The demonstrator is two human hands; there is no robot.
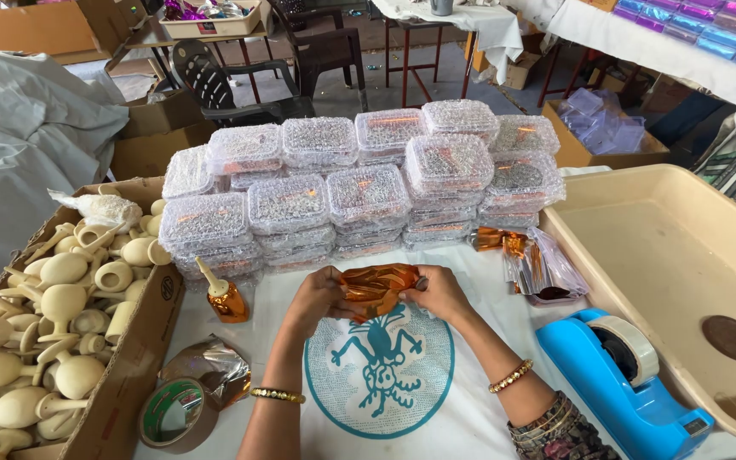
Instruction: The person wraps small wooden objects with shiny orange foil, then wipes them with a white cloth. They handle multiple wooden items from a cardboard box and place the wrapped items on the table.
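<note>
Orange foil (374, 288) sits crumpled between my left hand (315, 300) and right hand (438, 292), both pinching it by its edges above the teal print on the white cloth (470, 409). Left of my left hand stands a foil-wrapped rattle (225, 296); beyond my fingers rise stacked clear boxes (368, 196); a blue tape dispenser (619, 375) lies to my right.

Dark plastic chairs (253, 72), cloth-draped tables (470, 21), grey floor (436, 72), daylight
</note>
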